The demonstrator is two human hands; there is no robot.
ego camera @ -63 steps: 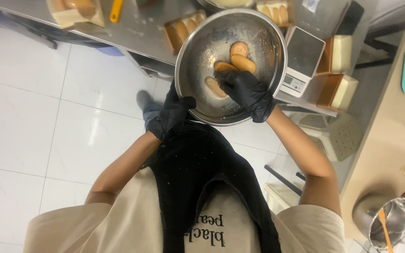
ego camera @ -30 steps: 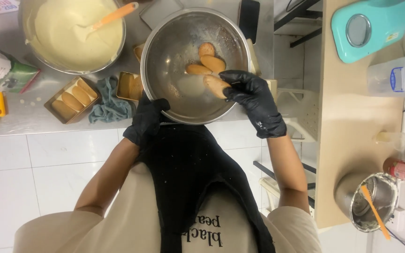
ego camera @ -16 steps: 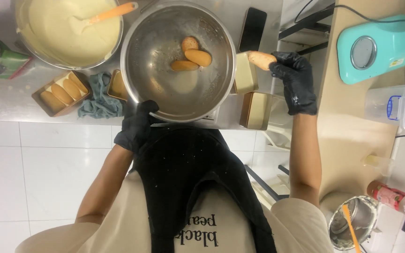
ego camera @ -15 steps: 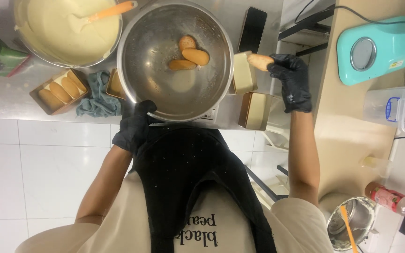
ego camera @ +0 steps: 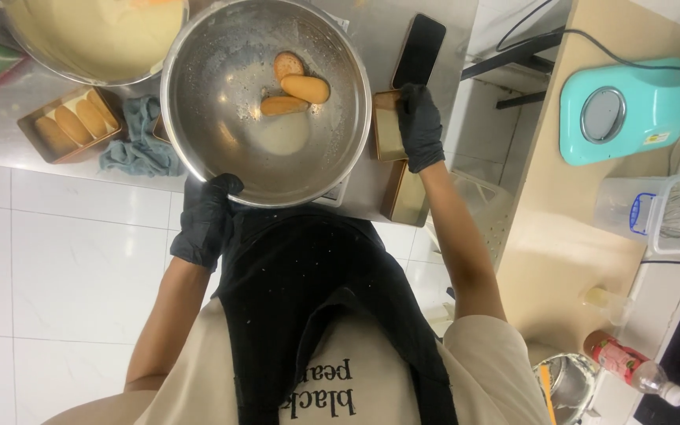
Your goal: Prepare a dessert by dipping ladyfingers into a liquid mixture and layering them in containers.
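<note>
A large steel bowl (ego camera: 190, 157) sits on the steel counter with three sponge finger biscuits (ego camera: 304, 88) and a little pale liquid in it. My left hand (ego camera: 206, 216), in a black glove, grips the bowl's near rim. My right hand (ego camera: 421, 126), also gloved, rests on the right edge of a small golden rectangular tin (ego camera: 387, 130) beside the bowl, fingers curled over it. I see no biscuit in that hand; the fingers hide what is under them. A second golden tin (ego camera: 407, 197) lies just nearer to me.
A bowl of pale cream (ego camera: 96, 39) stands at the far left, with a tin of biscuits (ego camera: 72, 124) and a grey cloth (ego camera: 139, 149) beside it. A black phone (ego camera: 419, 49) lies beyond the tins. At the right are a teal appliance (ego camera: 631, 110), a clear tub (ego camera: 663, 212) and a bottle (ego camera: 631, 366).
My right hand lifted one biscuit out of the bowl, carried it right and came down onto the golden tin. The left hand kept its grip on the bowl's rim.
</note>
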